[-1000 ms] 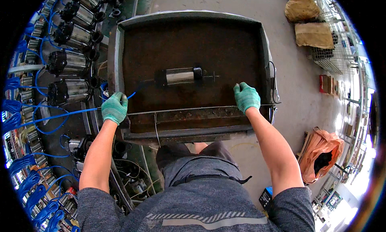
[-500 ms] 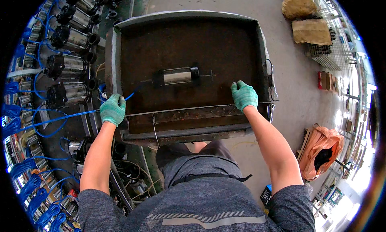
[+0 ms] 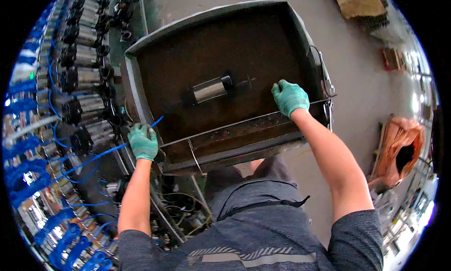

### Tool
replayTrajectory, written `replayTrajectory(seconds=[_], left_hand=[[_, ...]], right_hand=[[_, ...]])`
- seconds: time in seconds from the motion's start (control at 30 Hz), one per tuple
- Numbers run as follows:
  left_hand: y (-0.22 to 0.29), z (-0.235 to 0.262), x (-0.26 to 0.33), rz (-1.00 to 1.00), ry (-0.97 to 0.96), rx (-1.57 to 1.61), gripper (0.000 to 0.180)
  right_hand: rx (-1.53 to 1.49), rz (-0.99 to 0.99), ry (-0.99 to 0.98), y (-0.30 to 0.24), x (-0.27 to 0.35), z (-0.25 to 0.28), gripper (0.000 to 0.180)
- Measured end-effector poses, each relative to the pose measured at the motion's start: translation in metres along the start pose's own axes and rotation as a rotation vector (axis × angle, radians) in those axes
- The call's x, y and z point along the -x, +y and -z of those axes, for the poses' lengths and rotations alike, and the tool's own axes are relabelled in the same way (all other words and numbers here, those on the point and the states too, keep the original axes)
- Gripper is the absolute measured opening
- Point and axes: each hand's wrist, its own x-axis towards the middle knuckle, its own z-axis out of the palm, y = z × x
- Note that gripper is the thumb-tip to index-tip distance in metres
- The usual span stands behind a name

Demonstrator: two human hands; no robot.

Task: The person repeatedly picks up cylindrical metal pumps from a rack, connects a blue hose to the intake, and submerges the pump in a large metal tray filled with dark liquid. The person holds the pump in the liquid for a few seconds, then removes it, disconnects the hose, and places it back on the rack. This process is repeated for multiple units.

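A shiny steel cylinder with a black end cap [image 3: 211, 89], like a pump motor, lies in the dark contents of a big rectangular metal tank [image 3: 133, 81]. A thin rod sticks out past its right end. My left hand [image 3: 143, 142], in a green glove, is at the tank's left rim, its fingers closed over a blue cable [image 3: 104, 152]. That cable runs in from the left and emerges beyond the glove into the tank. My right hand [image 3: 291, 98], gloved alike, hovers over the tank's right side, fingers loosely apart and holding nothing visible.
Rows of similar steel motors [image 3: 89, 78] with coiled blue cables [image 3: 30, 170] stand along the left. A thin bar [image 3: 244, 124] crosses the tank's near part. A wire hook [image 3: 324, 73] hangs on its right wall. An orange sack [image 3: 399, 151] stands at right.
The whole view has turned, so the tank now sits tilted, its right side higher. Both hands keep about the same places relative to the tank, and the cylinder still lies inside.
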Motion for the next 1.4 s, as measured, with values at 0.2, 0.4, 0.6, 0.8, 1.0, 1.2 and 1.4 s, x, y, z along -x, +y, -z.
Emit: replayTrajectory(seconds=[0.2,0.4,0.6,0.8,1.0,1.2,1.4], left_hand=[[0.029,0.007,-0.016,-0.159,-0.006,-0.074,0.026],[0.152,-0.027,-0.089,0.029,-0.302,0.564,0.027],[0.232,-0.073,-0.160,0.495,-0.711,0.769,0.023],[0.252,-0.091,-0.187,0.879,-0.834,1.221,0.022],[0.263,-0.091,-0.178,0.812,-0.855,1.062,0.025],[0.251,-0.082,-0.151,0.662,-0.783,1.056,0.029],[0.243,-0.061,-0.130,0.613,-0.707,0.970,0.034]], right_hand=[[-0.084,-0.014,-0.070,0.004,0.003,0.010,0.039],[-0.160,0.011,-0.043,0.014,0.002,0.007,0.036],[-0.265,0.048,0.047,0.021,0.001,-0.002,0.032],[-0.328,0.062,0.111,0.025,0.002,-0.006,0.030],[-0.371,0.075,0.166,0.028,0.003,-0.008,0.027],[-0.372,0.109,0.244,0.029,0.001,-0.020,0.023],[-0.375,0.138,0.240,0.030,0.001,-0.018,0.024]])
